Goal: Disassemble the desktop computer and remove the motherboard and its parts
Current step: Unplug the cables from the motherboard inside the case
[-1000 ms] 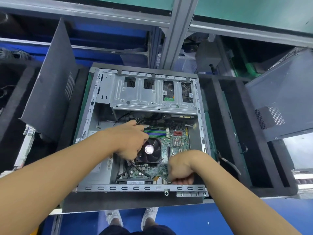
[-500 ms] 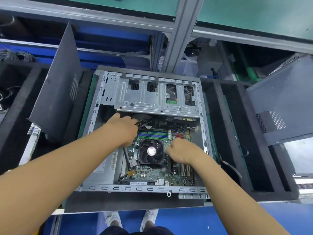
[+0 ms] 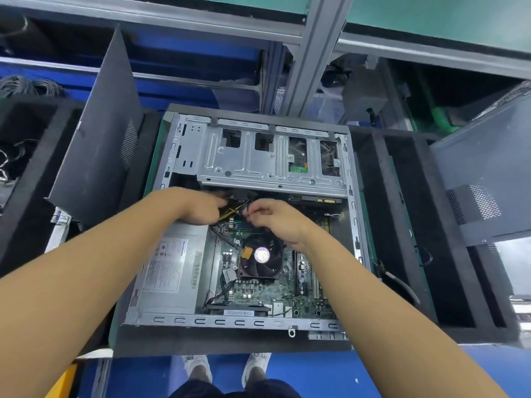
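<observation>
Both ur hands meet on the wire bundle point(image 3: 234, 211). Left hand point(image 3: 201, 206) has its fingers curled round the yellow/black wires, and right hand point(image 3: 277, 222) pinches the same bunch from the other side, w/ fingertips close to the left's. Drive cage point(image 3: 273, 162) sits just beyond ur knuckles. CPU fan point(image 3: 261, 255) is just nearside of ur right hand, on the motherboard point(image 3: 258, 295), which lies flat inside the case point(image 3: 230, 322). PSU point(image 3: 172, 271) is next to ur left forearm, nearside of that grip. Side panel point(image 3: 94, 133) leans well off to the left of ur left hand.
</observation>
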A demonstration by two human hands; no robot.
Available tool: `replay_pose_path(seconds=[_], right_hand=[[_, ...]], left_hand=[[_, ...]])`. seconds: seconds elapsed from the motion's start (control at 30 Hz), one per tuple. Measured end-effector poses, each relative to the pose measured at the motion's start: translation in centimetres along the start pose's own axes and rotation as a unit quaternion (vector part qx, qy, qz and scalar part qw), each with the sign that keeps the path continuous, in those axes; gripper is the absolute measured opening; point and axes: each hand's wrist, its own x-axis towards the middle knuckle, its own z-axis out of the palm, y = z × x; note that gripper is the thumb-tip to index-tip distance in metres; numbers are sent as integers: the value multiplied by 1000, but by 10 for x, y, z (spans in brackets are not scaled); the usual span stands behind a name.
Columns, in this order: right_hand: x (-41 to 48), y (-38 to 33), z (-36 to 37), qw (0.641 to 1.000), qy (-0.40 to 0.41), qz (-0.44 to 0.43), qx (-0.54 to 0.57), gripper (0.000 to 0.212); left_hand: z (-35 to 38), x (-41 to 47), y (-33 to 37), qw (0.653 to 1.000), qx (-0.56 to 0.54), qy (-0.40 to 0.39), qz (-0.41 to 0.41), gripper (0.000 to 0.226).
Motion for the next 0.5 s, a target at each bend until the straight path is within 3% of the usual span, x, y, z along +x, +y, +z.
replay_pose_path(seconds=[0.1,0.2,0.37,0.5], right_hand=[[-4,8,-5,992,-18,-23,120,32],[-7,11,-8,985,-44,-33,166,43],[-2,15,-3,997,21,-11,70,35],[-6,12,-1,998,-6,-51,-44,37]], left_hand=[[-1,0,-3,999,-35,24,24,55],[1,4,-5,997,-41,37,55,34],[-1,7,-9,996,-8,39,78,27],[-2,10,-12,996,6,24,88,27]])
